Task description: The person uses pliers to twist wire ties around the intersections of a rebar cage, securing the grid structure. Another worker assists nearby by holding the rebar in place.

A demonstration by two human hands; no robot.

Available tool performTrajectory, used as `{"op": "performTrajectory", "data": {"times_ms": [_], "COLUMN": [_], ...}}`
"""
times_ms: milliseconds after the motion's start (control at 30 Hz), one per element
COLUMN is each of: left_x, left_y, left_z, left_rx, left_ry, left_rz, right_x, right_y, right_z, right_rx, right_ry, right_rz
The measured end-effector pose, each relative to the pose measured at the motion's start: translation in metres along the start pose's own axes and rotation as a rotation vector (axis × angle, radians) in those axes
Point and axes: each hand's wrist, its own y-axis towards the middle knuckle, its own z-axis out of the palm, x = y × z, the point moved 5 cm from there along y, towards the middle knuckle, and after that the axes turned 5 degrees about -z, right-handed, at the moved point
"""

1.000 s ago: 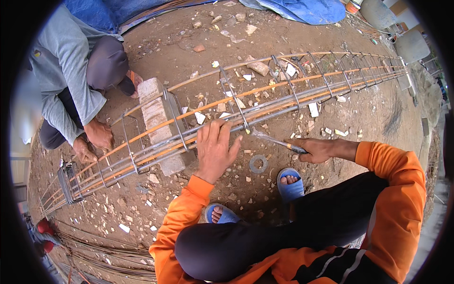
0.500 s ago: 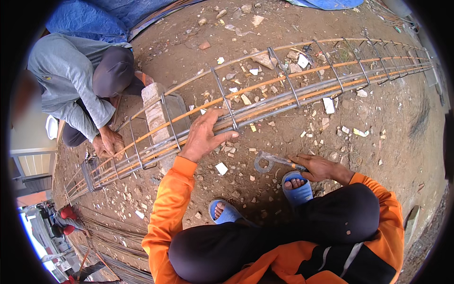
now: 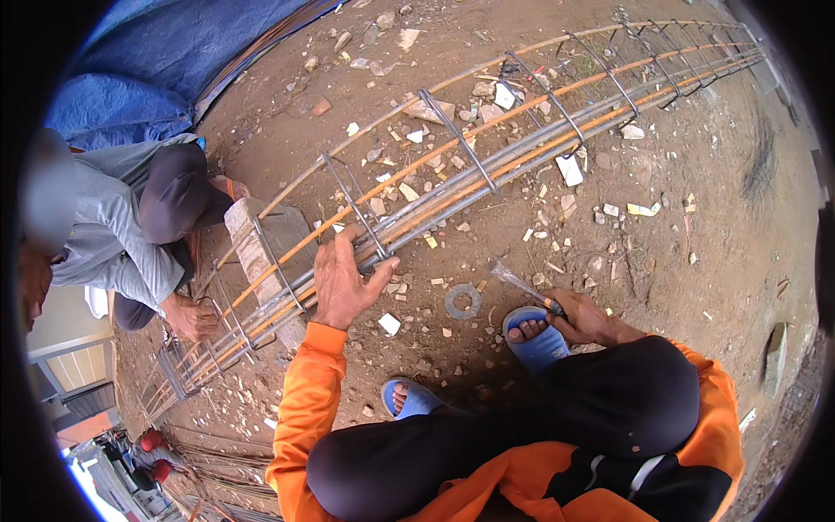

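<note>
A long rebar cage of thin rusty and grey bars with square stirrups runs diagonally across the ground. My left hand (image 3: 346, 277) is closed around a stirrup (image 3: 355, 204) where it crosses the lower bars (image 3: 444, 207), thumb against its bottom corner. Low beside my blue sandal, my right hand (image 3: 578, 315) is closed on the handle of a hand tool (image 3: 522, 285). Its grip shows dark and orange, and the shiny narrow shaft is blurred, so its exact kind is unclear. A flat grey metal ring (image 3: 463, 302) lies on the dirt between my hands.
A pale block (image 3: 261, 252) supports the cage on the left. Behind it, a co-worker's hand (image 3: 190, 318) touches the cage's left end. Stones and tile chips litter the soil. A blue tarp (image 3: 117, 113) lies at the far left; long bars (image 3: 226, 448) lie at lower left.
The whole view has shifted, putting the cage further left. The tool in my right hand has moved off the metal ring, which it overlapped before. My left hand keeps its hold by the same stirrup.
</note>
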Motion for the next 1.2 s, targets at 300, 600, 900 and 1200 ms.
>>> {"op": "performTrajectory", "data": {"times_ms": [300, 600, 900, 1200], "left_x": [0.0, -0.045, -0.15, -0.222], "left_y": [-0.006, -0.007, 0.044, 0.135], "left_z": [0.012, -0.037, -0.01, 0.091], "left_rx": [-0.162, -0.146, 0.45, -0.079], "left_ry": [0.099, 0.197, -0.029, -0.257], "left_rz": [0.065, 0.115, 0.404, 0.024], "right_x": [0.091, 0.076, 0.059, 0.119], "right_y": [0.034, -0.008, -0.023, 0.116], "right_z": [-0.123, -0.138, -0.224, -0.333], "right_rx": [-0.148, -0.04, -0.352, -0.158], "right_ry": [-0.443, -0.588, -0.892, -1.655], "right_rz": [0.342, 0.354, 0.204, 0.085]}}
